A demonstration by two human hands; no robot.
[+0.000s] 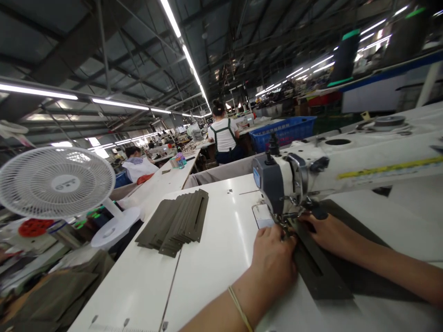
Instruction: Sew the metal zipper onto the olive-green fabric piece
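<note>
Cloth in a dark olive shade, a slotted piece (325, 287), lay aslant beneath the head of a sewing machine (275, 184), its upper end near the needle area and its lower end toward the wearer. A broader dark sheet (368, 279) spread under and beside it, passing below the right forearm. The left hand (273, 258), an elastic band (238, 306) round its wrist, had its fingers bunched narrow at the cloth's left edge, close to the foot; whether they pinched it one could not tell. The right hand (323, 230) was on the other side, fingers curled in toward the cloth, their tips partly hidden, so its grip could not be told either. The step in hand seemed to be the lining up or guiding of the cloth at the needle, and a move on from there would call for even pressure, flat layers and fingertips kept clear of the foot. The machine head crowded that spot and blocked part of the view. Well to the left on the white desk (214, 281), similar pieces (187, 219) sat in a fanned, overlapping stack. Beyond the desk's left edge stood a white fan (65, 184), with heaped cloth (51, 290) below; farther off, a seated co-worker (223, 133) faced away beside a blue crate (284, 131).
</note>
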